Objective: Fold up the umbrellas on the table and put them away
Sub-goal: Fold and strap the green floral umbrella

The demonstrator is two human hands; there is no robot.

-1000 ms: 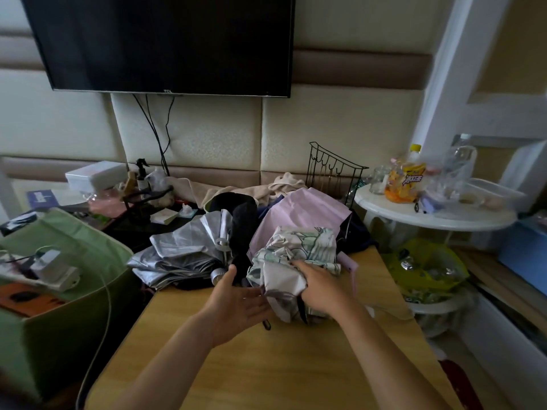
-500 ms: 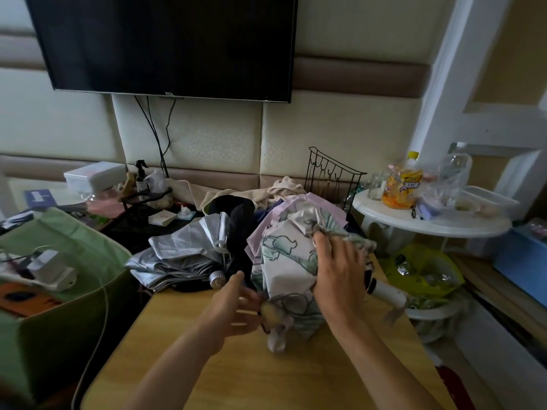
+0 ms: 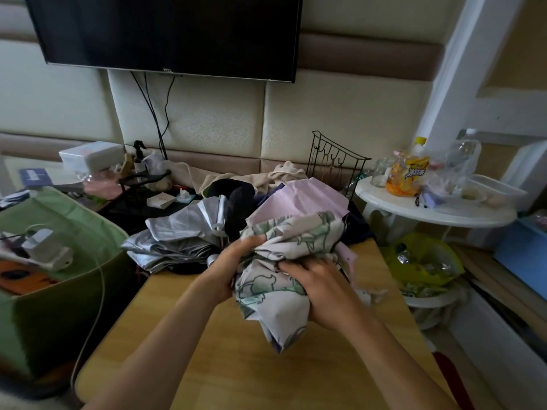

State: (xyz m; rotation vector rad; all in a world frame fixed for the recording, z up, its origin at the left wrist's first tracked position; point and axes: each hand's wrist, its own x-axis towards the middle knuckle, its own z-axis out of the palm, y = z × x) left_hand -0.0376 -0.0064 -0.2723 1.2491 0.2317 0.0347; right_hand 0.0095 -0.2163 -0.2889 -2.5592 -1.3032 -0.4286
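Observation:
A floral white-and-green umbrella [image 3: 284, 303] is bunched above the wooden table [image 3: 207, 365], held between both hands. My left hand [image 3: 233, 267] grips its crumpled canopy on the left side. My right hand [image 3: 319, 288] holds the canopy from the right, fingers curled over the cloth. Its handle is hidden. Behind lies a silver umbrella [image 3: 174, 235], collapsed and loose, with a black umbrella [image 3: 236, 199] beside it. A pink umbrella [image 3: 302, 196] rests behind the floral one.
A green box [image 3: 59, 279] with chargers stands at the left. A black wire rack [image 3: 334, 158] rises behind the pile. A white round side table [image 3: 429, 214] with bottles stands to the right, above a bin with a yellow bag [image 3: 423, 261]. A TV hangs on the wall.
The floral umbrella was lifted off the pile and drawn toward me. My left hand moved from open beside it to gripping the canopy; my right hand slid lower on the cloth.

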